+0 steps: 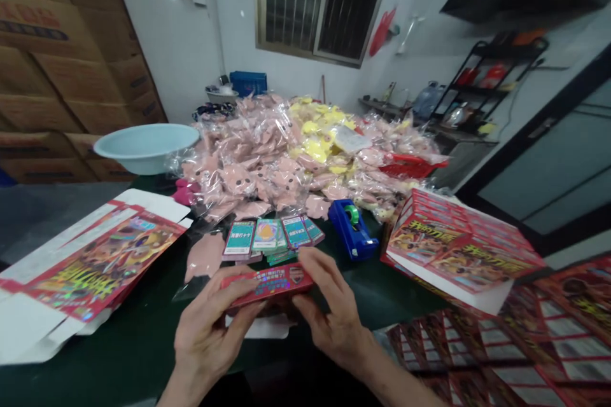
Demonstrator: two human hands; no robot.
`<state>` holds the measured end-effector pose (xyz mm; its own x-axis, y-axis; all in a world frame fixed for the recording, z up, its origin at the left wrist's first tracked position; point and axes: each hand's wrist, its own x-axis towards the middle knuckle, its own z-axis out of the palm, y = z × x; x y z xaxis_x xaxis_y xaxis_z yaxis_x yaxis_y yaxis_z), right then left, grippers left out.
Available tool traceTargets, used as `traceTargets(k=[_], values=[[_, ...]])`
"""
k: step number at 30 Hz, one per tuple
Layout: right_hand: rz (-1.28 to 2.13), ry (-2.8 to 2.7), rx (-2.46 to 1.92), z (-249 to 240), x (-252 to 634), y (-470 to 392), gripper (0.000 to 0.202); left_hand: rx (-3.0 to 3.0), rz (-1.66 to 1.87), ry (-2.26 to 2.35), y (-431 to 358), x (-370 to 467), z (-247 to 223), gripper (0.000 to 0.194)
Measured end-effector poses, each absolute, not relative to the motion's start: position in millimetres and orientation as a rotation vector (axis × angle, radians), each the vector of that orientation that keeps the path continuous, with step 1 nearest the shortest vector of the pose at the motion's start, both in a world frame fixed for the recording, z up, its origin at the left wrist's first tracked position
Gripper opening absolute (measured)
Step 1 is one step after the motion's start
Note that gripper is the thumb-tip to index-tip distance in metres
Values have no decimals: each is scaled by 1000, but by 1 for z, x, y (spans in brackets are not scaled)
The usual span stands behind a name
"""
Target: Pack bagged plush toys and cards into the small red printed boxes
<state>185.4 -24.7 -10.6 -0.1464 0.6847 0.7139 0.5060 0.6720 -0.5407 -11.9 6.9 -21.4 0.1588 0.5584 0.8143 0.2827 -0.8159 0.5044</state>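
Cardboard cartons (62, 70) are stacked against the left side of the room, and a barred window (291, 0) is set into the pale wall behind the work. In the head view, the only one given, a dark green tabletop (143, 337) is seen from above. Its far part is covered by a heap of bagged pink and yellow pieces (272, 159), perhaps pushed back so that the near edge can be worked at; a pale blue basin (147, 146) is set to the left of it.

Close to the person, a small red box (277, 286) is held above the table by both hands. Its left end is gripped by the left hand (207, 321), with fingers laid over the top and the thumb beneath. Its right end is pinched by the right hand (331, 302), with fingers bent over the upper edge and the thumb low on the near side. Neither hand is spread wider than the box requires; it is presumably steadied from both ends so that it stays level. Whether the white flap (265, 327) below belongs to it cannot be told.

Printed cards (267, 235) are laid in overlapping piles just beyond the box, probably for easy reach. A blue tape dispenser (353, 232) is placed to their right. Flattened printed cartons (102, 267) are spread at the left, while printed display boxes (458, 245) are grouped at the right, apparently so that the middle is left for handling.
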Motion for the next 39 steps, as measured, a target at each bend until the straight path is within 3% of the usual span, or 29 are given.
traceTargets(k=[5, 10, 17, 23, 39], values=[[215, -1165, -1561, -5, 249, -17, 23, 2197, 1725, 858, 10, -10, -25, 31], [395, -967, -1886, -6, 302, 17, 21, 2192, 1718, 790, 9, -9, -23, 28], [792, -745, -2151, 6, 306, 41, 23, 2161, 1778, 726, 9, -8, -26, 31], [979, -423, -2107, 13, 299, 53, 31, 2186, 1813, 695, 11, -7, -27, 32], [775, -325, -1580, -44, 280, 14, 24, 2121, 1844, 783, 12, -6, -30, 31]])
